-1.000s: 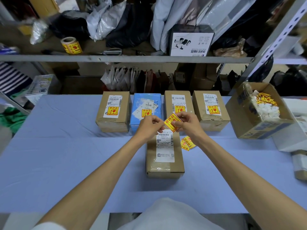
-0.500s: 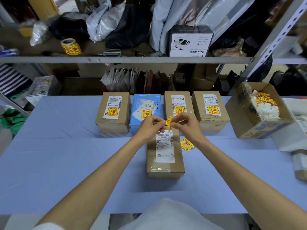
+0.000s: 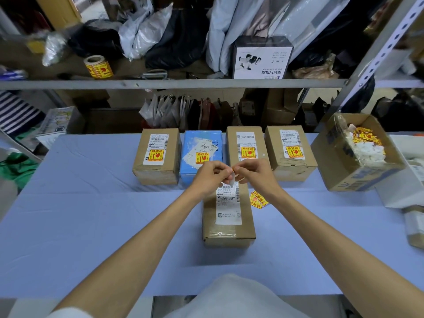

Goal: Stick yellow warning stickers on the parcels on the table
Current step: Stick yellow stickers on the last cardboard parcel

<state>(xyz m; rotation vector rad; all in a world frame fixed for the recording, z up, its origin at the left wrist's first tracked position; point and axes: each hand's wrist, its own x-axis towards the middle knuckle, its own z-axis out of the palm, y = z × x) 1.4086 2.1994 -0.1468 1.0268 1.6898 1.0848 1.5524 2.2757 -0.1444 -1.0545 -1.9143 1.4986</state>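
While left hand (image 3: 212, 177) and right hand (image 3: 254, 175) pinch the sticker (image 3: 231, 176), parcel (image 3: 229, 226) lies just beneath. Long axis toward person.

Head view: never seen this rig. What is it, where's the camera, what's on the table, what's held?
No robot here: a person works with bare hands, filmed by one wide-angle camera on their head, looking forward and down. The left hand and right hand together pinch a small warning sticker, mostly its white side showing. Under them on the blue table lies a brown parcel with a shipping label but no yellow sticker. Behind it stand four parcels in a row, three brown and one blue, each already stickered. Loose stickers lie right of the near parcel; an open carton farther right holds more.
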